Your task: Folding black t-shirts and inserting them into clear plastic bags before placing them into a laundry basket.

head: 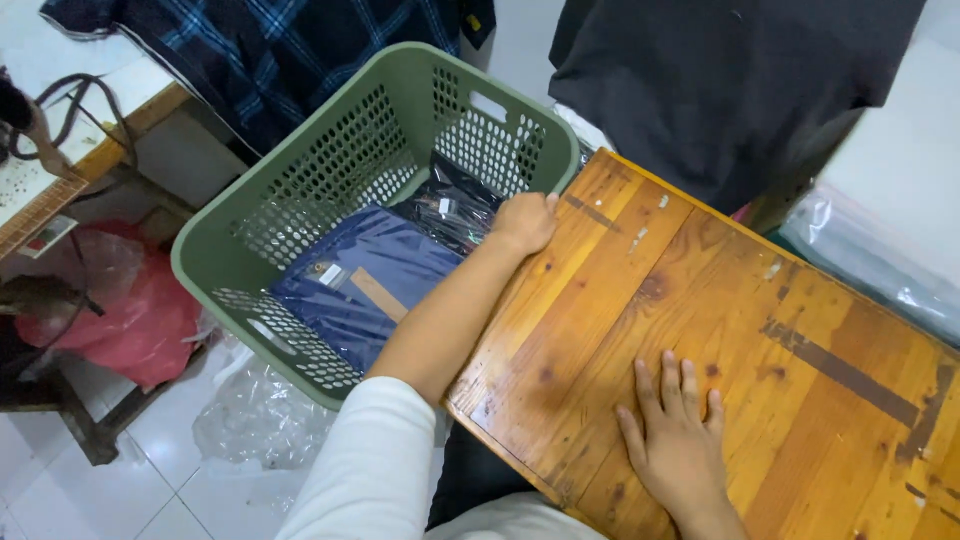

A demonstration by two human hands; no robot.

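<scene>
My left hand reaches into a green perforated laundry basket, close to its right wall, fingers curled downward near a black plastic-wrapped packet. What the fingers grip is hidden. A folded navy garment in clear wrap lies flat on the basket's bottom beside that packet. My right hand rests flat, fingers spread, on the worn wooden tabletop, holding nothing.
A dark plaid cloth hangs behind the basket, and a black garment drapes at the table's far side. Clear plastic bags lie at right. A red plastic bag and crumpled clear film sit on the tiled floor.
</scene>
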